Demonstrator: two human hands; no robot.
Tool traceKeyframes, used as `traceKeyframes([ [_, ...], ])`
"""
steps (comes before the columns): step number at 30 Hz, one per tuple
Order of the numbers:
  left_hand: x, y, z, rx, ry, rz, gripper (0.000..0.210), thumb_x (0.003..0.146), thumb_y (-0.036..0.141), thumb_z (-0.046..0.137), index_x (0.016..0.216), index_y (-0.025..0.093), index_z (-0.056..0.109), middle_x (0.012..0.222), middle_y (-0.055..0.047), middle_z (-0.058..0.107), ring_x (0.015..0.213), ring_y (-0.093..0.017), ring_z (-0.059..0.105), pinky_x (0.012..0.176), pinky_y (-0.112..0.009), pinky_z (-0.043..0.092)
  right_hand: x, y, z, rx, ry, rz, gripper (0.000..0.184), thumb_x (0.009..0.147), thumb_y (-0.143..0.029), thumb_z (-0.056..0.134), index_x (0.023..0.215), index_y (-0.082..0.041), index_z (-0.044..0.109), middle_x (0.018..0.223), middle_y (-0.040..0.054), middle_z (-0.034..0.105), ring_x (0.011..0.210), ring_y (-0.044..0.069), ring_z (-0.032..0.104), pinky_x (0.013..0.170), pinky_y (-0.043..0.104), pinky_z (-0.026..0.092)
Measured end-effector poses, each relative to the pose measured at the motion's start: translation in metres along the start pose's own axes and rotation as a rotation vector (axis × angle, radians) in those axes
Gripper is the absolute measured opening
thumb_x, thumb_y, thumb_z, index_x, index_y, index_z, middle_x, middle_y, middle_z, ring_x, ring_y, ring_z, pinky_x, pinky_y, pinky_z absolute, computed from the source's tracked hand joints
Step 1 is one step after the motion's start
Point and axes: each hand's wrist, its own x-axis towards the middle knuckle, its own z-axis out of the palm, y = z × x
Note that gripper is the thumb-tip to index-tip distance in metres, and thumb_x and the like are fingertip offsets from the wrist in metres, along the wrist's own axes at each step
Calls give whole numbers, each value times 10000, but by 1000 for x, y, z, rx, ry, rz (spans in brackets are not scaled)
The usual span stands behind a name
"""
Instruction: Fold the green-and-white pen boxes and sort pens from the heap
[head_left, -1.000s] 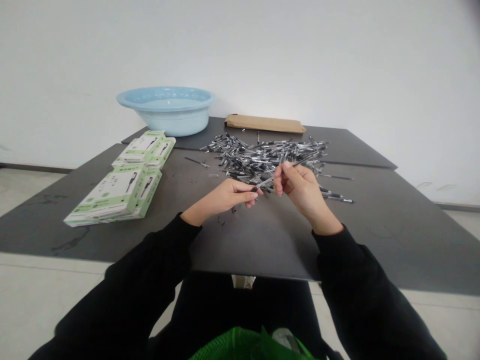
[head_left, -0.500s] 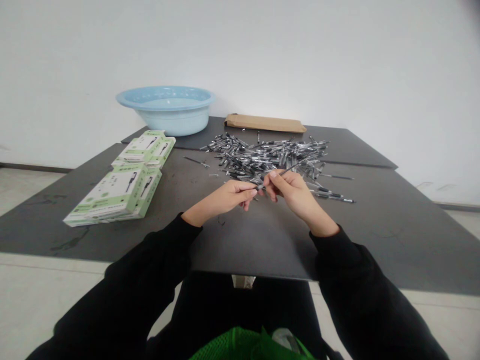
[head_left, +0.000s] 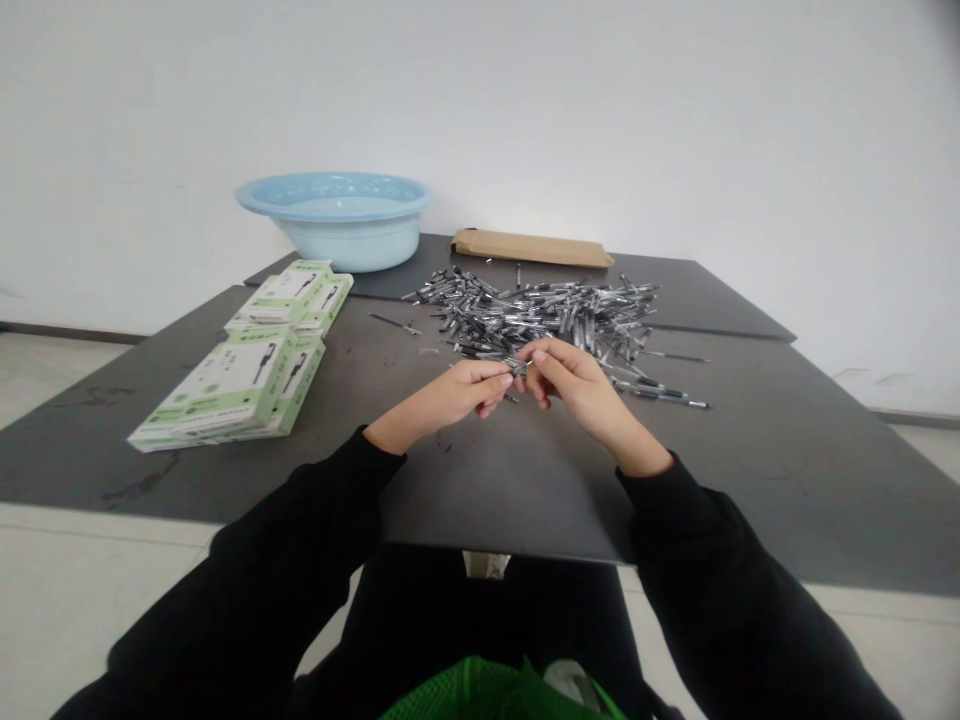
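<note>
In front of the pile, my left hand (head_left: 457, 395) pinches a thin pen (head_left: 517, 368) between thumb and fingers. My right hand (head_left: 574, 385) is closed at the other end of the same pen, thumb against curled fingers. Fingers cover most of the pen, so its full length is hidden. Just beyond both hands spreads a heap of black and clear pens and pen parts (head_left: 547, 310) on the dark table (head_left: 510, 490).
Green and white pen boxes (head_left: 225, 380) lie stacked on the left. Behind them stands a light blue basin (head_left: 345, 235). A flat brown cardboard piece (head_left: 532, 247) is at the back. A loose thin rod (head_left: 394, 323) lies left of the heap.
The thin dark rod that stuck out up and right from my right hand no longer shows. My right fingers have moved slightly left towards my left hand, which stays almost still.
</note>
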Motion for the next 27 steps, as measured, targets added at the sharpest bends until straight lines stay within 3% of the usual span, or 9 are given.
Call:
traceKeyframes([
  [7, 2, -2, 0, -124, 62, -72, 291, 958, 409, 507, 904, 144, 614, 567, 57, 452, 480, -85, 422, 502, -215, 335, 6, 12, -8, -74, 97, -10, 242, 901, -425, 579, 1004, -206, 579, 585, -66, 545, 484, 110, 466, 495, 249, 377],
  [12, 6, -9, -7, -260, 310, -166, 250, 963, 313, 471, 882, 130, 620, 552, 68, 386, 398, -63, 358, 401, -191, 270, 11, 32, -18, -564, 223, -169, 107, 851, -215, 578, 945, -195, 624, 781, 11, 579, 678, 160, 542, 641, 303, 430],
  [16, 6, -10, -17, -320, 465, -194, 229, 958, 249, 453, 834, 130, 604, 549, 67, 375, 373, -50, 329, 366, -176, 229, 13, 46, -19, -853, 169, -293, 179, 802, -107, 563, 908, -184, 685, 903, 64, 548, 873, 220, 580, 798, 359, 472],
  [27, 6, -13, -40, -458, 583, -180, 218, 935, 180, 450, 784, 116, 593, 521, 78, 365, 339, -33, 246, 342, -162, 181, 43, 71, -10, -940, 105, -322, 209, 847, -144, 585, 952, -154, 766, 943, 101, 540, 938, 252, 564, 896, 404, 479],
])
